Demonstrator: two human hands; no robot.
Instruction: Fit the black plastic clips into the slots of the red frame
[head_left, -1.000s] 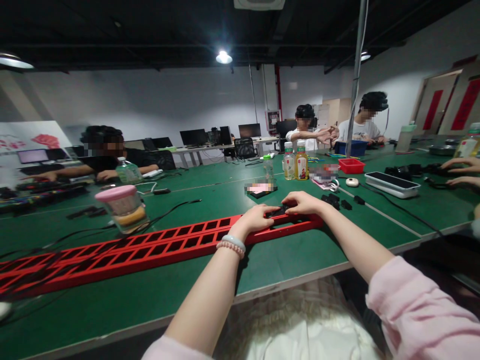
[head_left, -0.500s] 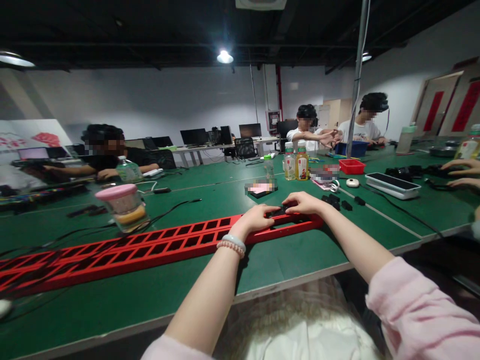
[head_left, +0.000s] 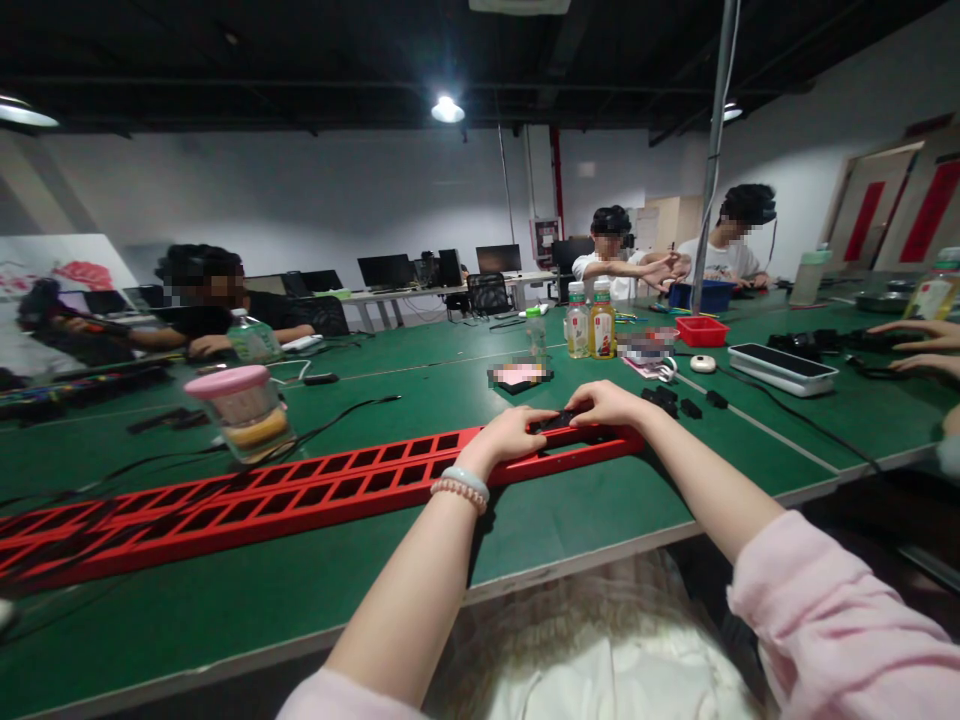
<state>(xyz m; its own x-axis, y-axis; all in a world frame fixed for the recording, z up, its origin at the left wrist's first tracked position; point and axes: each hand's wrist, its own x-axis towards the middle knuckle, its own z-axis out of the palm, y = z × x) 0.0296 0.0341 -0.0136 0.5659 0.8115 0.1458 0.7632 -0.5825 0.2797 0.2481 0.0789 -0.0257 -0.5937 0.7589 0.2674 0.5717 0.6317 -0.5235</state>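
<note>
Your left hand [head_left: 510, 438] and right hand [head_left: 606, 404] flank a black part [head_left: 561, 419] at the right end of the red frame [head_left: 577, 458], on the bench [head_left: 300, 600]; even pressure from both sides should help it sit level. Your fingers [head_left: 534, 414] curl onto it, hiding much, so I cannot tell whether they grip or press; the frame's left end is cut off
</note>
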